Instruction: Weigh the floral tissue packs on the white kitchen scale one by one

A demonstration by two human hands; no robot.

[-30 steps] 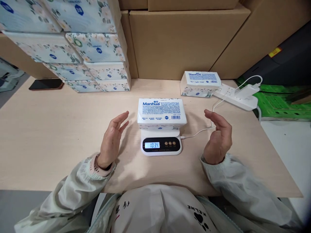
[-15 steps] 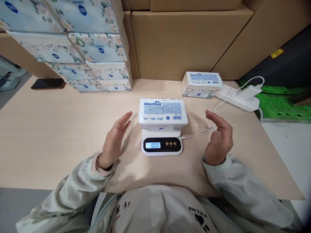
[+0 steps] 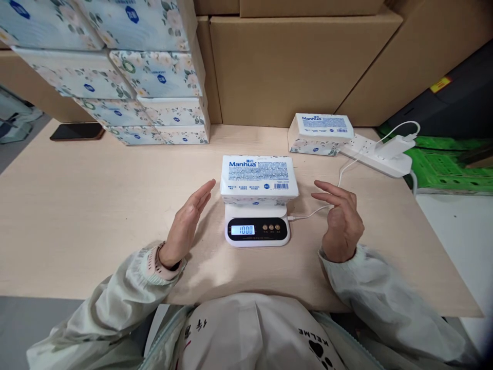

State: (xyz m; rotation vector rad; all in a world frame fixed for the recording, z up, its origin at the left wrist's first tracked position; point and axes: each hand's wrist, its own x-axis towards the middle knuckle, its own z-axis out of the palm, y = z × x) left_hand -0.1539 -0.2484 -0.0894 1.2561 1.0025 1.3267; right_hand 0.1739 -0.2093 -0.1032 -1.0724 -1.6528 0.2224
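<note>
A white tissue pack point(image 3: 259, 177) printed "Manhua" lies flat on a small white digital scale point(image 3: 257, 211) in the middle of the table. The scale's lit display reads about 100.0. My left hand point(image 3: 185, 223) is to the left of the pack, fingers stretched out and pointing at it, not touching. On the other side my right hand point(image 3: 342, 221) is raised with its fingers extended toward the pack, apart from it too. Both hands are empty. A white cable point(image 3: 308, 214) runs from the scale's right side.
Flowered tissue packs point(image 3: 157, 74) are stacked at the back left beside a phone point(image 3: 77, 131). Another tissue pack point(image 3: 321, 134) rests against a white power strip point(image 3: 379, 156) at the back right. Cardboard boxes point(image 3: 300, 72) stand behind the table, a green crate point(image 3: 450, 167) beyond its right edge.
Both my hands have moved slightly inward toward the tissue pack, and my right fingers have spread a little. The pack and scale have stayed in place.
</note>
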